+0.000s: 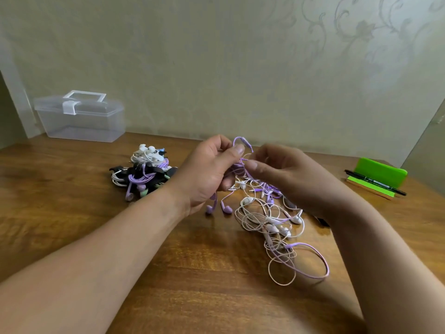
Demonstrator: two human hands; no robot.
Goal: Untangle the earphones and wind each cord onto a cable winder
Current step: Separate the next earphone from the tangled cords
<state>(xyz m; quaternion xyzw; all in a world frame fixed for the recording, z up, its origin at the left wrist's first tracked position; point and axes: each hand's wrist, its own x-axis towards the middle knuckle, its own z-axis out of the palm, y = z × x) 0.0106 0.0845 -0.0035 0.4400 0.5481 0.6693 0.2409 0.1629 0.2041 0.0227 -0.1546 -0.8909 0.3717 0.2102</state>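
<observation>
Head view shows the job partly done. Left of the tangle (269,222) of white and purple earphones, a pile of wound winders (142,173) lies on the counter (192,273), with several cords already wrapped. Above the tangle's far edge, the left hand (207,174) has its grip closed round a purple cord (241,140). Two purple buds (226,209) dangle beneath. The right hand (289,174) pinches strands just beside. I judge this cord only half freed. Several white sets and another purple one lie knotted, none yet wound.
</observation>
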